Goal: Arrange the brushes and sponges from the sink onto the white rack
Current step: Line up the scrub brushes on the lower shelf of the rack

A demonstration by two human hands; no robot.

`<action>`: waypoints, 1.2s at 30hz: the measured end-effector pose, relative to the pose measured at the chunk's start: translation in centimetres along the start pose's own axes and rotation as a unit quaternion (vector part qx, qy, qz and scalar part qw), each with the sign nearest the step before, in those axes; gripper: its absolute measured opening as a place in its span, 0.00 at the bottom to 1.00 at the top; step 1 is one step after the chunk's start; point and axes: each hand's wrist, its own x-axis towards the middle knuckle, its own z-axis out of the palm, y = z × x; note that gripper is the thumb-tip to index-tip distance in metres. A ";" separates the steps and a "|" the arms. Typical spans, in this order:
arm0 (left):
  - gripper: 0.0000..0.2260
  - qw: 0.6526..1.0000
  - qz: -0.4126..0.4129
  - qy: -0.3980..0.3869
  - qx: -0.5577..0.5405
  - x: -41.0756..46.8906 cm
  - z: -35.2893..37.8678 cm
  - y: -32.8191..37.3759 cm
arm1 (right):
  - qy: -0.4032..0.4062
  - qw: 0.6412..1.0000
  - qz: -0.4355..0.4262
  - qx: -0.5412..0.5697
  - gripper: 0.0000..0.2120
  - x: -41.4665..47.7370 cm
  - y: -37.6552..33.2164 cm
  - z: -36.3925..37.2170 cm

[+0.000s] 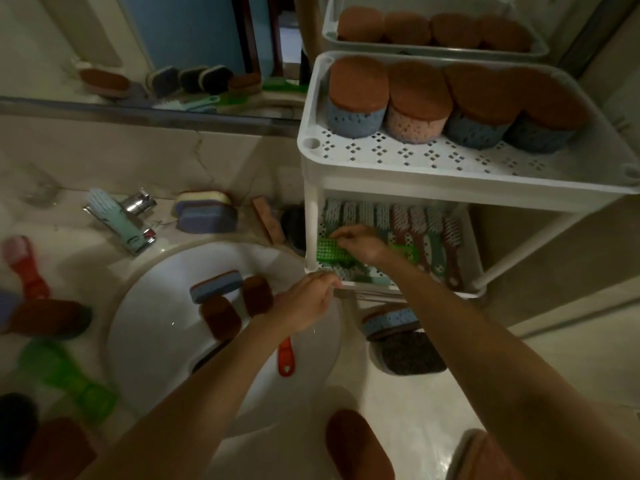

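My right hand (360, 242) reaches into the lower shelf of the white rack (349, 174) and holds a green brush (329, 252) among a row of brushes lying there. My left hand (308, 301) is closed around a red-handled brush (286, 356) above the right rim of the white sink (156, 327). Inside the sink lie a blue sponge (216, 285) and two brown sponges (221, 318). The rack's upper shelf carries several brown-topped sponges (415, 105) standing in a line.
A chrome tap (133, 220) with a pale brush on it stands behind the sink. More sponges and brushes lie on the counter: purple stack (206, 213), green brush (65, 379), red brush (26, 268), blue sponge (389, 322), dark pad (412, 355). A mirror runs along the back.
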 end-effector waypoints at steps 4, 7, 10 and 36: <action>0.12 1.000 0.000 0.002 0.017 -0.2 -0.2 0.2 | 0.010 0.999 -0.030 -0.044 0.15 -0.2 0.5 0.9; 0.12 1.000 -0.003 0.007 0.013 -0.3 -0.3 0.3 | 0.040 0.996 -0.045 -0.061 0.15 -0.3 0.9 1.4; 0.12 1.000 -0.006 0.009 0.016 -0.4 -0.3 0.4 | 0.063 0.993 -0.055 -0.084 0.14 -0.3 1.5 2.0; 0.09 0.895 -0.265 0.331 -0.138 -21.5 -6.5 -16.0 | -0.031 0.972 -0.231 0.036 0.07 -10.5 -14.5 24.8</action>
